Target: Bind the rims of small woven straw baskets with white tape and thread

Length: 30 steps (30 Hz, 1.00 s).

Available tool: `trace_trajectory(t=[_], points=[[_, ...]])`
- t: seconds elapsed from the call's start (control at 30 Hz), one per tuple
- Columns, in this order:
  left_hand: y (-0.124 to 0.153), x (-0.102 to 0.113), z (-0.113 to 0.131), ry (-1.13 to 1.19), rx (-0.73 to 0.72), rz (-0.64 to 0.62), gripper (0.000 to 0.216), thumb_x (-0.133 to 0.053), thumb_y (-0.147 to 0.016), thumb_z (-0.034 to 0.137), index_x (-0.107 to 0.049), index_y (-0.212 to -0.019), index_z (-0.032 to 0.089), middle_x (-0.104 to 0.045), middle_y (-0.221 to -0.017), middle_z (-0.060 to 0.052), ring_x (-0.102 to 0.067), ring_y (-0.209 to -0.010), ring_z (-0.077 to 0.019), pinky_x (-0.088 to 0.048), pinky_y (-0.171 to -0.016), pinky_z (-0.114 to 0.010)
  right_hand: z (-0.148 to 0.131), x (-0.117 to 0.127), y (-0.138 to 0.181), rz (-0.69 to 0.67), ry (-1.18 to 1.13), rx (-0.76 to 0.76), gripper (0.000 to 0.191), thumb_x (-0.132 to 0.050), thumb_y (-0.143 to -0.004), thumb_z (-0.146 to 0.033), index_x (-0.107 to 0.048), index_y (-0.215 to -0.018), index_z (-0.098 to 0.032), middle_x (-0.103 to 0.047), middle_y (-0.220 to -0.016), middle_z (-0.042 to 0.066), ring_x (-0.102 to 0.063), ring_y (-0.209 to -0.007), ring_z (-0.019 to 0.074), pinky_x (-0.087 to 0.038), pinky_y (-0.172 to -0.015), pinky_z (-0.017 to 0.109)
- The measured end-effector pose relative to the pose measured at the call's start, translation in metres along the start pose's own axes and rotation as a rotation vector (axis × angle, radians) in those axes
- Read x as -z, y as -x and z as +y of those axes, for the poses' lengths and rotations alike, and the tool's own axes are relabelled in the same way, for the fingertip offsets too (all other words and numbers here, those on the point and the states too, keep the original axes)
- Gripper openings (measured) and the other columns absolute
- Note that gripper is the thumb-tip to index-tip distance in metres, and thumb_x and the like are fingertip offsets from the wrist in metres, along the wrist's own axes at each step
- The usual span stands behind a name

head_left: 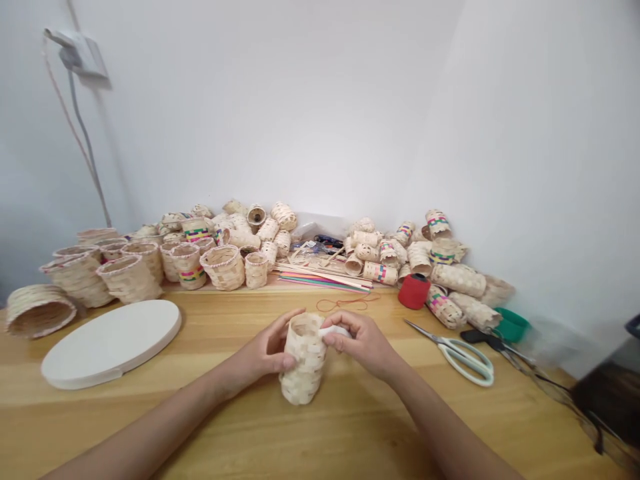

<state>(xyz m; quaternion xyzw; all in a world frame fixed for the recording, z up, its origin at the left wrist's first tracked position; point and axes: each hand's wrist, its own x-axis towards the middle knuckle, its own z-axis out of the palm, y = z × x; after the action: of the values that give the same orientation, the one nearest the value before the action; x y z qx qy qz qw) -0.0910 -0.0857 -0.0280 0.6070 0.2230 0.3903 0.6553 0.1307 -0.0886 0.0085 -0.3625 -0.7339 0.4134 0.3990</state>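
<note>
Tabletop of pale, grained wood fills the foreground, and across its back runs a long bank of cream-coloured woven baskets, several at the left wearing pink-and-white edging. Nearer on that side lies a broad, flat white disc; over on the right, pale-green-handled metal scissors rest with nothing gripping them.

Now to the centre! The bare left hand curves round the left side of a cream, cylindrical woven-strip basket, thumb across its front, other fingers partly hidden behind. That basket stands roughly upright between both hands, its wall woven all the way up, its mouth open. That much looks done; no pink edging shows on its rim, so by comparison with its neighbours, the edge looks unfinished.

At the right of that rim, the bare right hand pinches a small white strip-like piece between thumb and fingers; whether it is fastened, I can't tell. Behind, thin orange-red thread lies loose, well apart from the fingers.
</note>
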Motion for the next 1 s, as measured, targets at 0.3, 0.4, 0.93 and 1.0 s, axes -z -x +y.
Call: trace_trajectory(t=[0.3, 0.4, 0.93, 1.0], points=[[0.002, -0.013, 0.009, 0.237, 0.078, 0.119, 0.061, -0.079, -0.066, 0.036, -0.054, -0.118, 0.017, -0.062, -0.120, -0.014, -0.060, -0.104, -0.0286, -0.047, -0.084, -0.035, 0.004, 0.012, -0.006, 0.292, -0.205, -0.120, 0.042, -0.055, -0.084, -0.048, -0.055, -0.113, -0.018, -0.052, -0.058, -0.006, -0.036, -0.045, 0.0078, -0.028, -0.045, 0.019], [0.003, -0.013, 0.010, 0.324, 0.076, 0.141, 0.061, -0.079, -0.067, 0.034, -0.055, -0.119, 0.016, -0.065, -0.115, -0.014, -0.062, -0.100, -0.0283, -0.048, -0.083, -0.035, 0.014, 0.015, -0.010, 0.308, -0.151, -0.161, 0.035, -0.055, -0.082, -0.049, -0.061, -0.095, -0.017, -0.054, -0.060, -0.003, -0.039, -0.045, 0.0084, -0.029, -0.044, 0.020], [-0.006, 0.006, 0.009, 0.722, 0.122, 0.275, 0.044, -0.042, -0.095, 0.042, -0.054, -0.123, 0.011, -0.067, -0.112, -0.014, -0.065, -0.096, -0.0219, -0.047, -0.090, -0.036, 0.015, 0.033, -0.006, 0.155, 0.855, -0.041, 0.039, -0.045, -0.092, -0.035, -0.058, -0.127, -0.024, -0.067, -0.118, 0.009, -0.062, -0.105, 0.0288, -0.047, -0.085, 0.040], [-0.006, 0.008, 0.011, 0.759, 0.123, 0.287, 0.050, -0.038, -0.095, 0.047, -0.052, -0.125, 0.009, -0.066, -0.111, -0.016, -0.066, -0.094, -0.0220, -0.048, -0.090, -0.036, 0.008, 0.049, -0.005, 0.203, 0.917, -0.085, 0.039, -0.045, -0.091, -0.034, -0.059, -0.125, -0.023, -0.070, -0.111, 0.009, -0.065, -0.098, 0.0281, -0.049, -0.081, 0.039]])
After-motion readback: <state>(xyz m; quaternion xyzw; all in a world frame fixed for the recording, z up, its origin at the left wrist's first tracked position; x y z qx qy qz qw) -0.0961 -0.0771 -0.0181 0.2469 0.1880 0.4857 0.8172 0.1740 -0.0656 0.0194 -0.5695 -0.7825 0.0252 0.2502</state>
